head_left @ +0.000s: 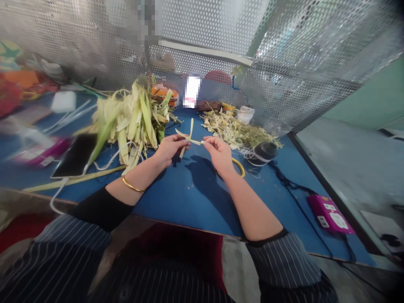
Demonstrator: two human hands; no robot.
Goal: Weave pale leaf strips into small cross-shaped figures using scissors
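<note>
Pale corn husk strips (191, 139), crossed over one another, are held just above the blue table between my two hands. My left hand (172, 148) is closed on the crossing, with strip ends sticking out upward and below its fingers. On the other side, my right hand (219, 155) pinches the end of the strip that points right. Left of my left hand lies a big bundle of corn husks (132, 115). Beside my right wrist is a yellow ring (239, 166), partly hidden by it. A dark spool with white thread (264, 153) stands farther right.
A heap of dry husk scraps (235, 129) lies at the back right. A black phone-like device (76, 155) with a white cable rests at left. Black cords run to a magenta box (331, 214) near the right edge. Perforated metal panels (208, 25) stand behind the table (189, 198).
</note>
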